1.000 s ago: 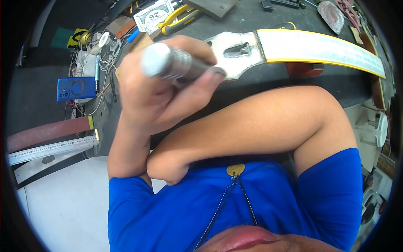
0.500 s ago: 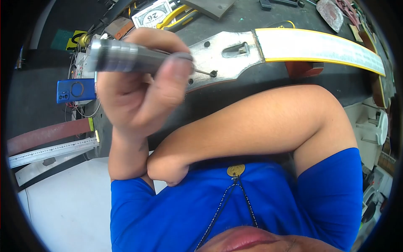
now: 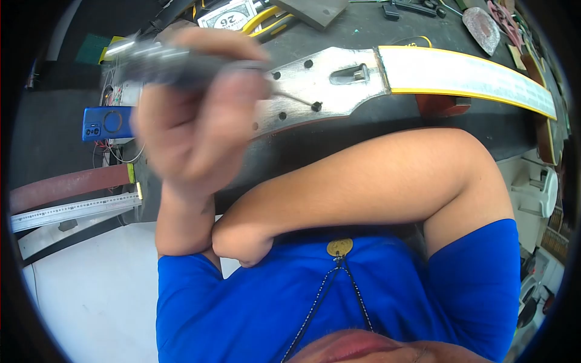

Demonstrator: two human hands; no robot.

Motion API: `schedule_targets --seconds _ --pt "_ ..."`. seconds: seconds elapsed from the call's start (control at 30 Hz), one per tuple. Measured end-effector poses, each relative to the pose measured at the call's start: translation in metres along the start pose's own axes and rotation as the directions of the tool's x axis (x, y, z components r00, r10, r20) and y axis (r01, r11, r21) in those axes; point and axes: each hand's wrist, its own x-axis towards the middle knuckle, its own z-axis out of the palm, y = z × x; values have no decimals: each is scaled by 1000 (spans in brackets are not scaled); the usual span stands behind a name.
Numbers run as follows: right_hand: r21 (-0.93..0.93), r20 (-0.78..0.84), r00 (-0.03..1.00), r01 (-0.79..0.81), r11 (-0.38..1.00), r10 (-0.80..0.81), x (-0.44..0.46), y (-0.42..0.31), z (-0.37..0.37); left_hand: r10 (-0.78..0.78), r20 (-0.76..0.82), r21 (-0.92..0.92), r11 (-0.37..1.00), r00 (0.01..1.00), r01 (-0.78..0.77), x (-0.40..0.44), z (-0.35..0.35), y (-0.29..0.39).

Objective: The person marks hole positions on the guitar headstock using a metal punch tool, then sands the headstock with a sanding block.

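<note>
My left hand [image 3: 200, 121] is closed around a tool with a thick grey metallic handle [image 3: 175, 66] and a thin metal shaft [image 3: 295, 97]; motion blurs both handle and fingers. The shaft's tip meets a tuner hole [image 3: 316, 107] in the bare, light-coloured headstock of a guitar neck [image 3: 302, 81]. Several other dark holes and a truss rod slot [image 3: 351, 74] show in that headstock. Folded across my body, my right hand [image 3: 243, 243] rests against my left arm by the elbow, its fingers hidden.
The white-covered fretboard [image 3: 466, 72], edged in yellow, curves rightward over a reddish-brown block [image 3: 442, 104]. Yellow-handled pliers [image 3: 272, 25] and a dark grey slab [image 3: 315, 11] lie behind the headstock. At left are a blue phone [image 3: 106, 124], a steel ruler [image 3: 78, 209] and a reddish strip [image 3: 72, 183].
The tool's handle has swung upward and left with my left hand, while its tip stays at the same hole. The whole bench view has shifted slightly.
</note>
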Motion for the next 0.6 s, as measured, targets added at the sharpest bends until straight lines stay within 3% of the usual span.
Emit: schedule_targets --seconds 0.07,0.17,0.27,0.33,0.4,0.53,0.6 --pt "44 -12 1000 10 999 -10 -1 2 1 42 -155 -109 992 987 -60 0 -18 0" --pt "62 -54 998 23 998 -20 2 6 9 -1 -213 -149 988 977 -32 -5 -19 -1" --pt "72 84 995 -56 996 50 -5 -3 -5 -36 -130 -82 996 991 25 -9 -14 -2" --pt "45 38 998 -58 997 56 -2 -2 1 -83 -92 -64 995 992 78 -11 -10 0" --pt "37 -7 999 -44 998 44 -1 -1 5 -17 -42 -12 1000 999 16 -4 -10 -2" --pt "72 -35 999 -15 997 17 -4 1 5 -40 -87 83 995 995 48 -5 -6 0" --pt "91 -35 999 -16 996 19 -5 2 5 76 99 103 991 992 -87 -5 -15 -1"
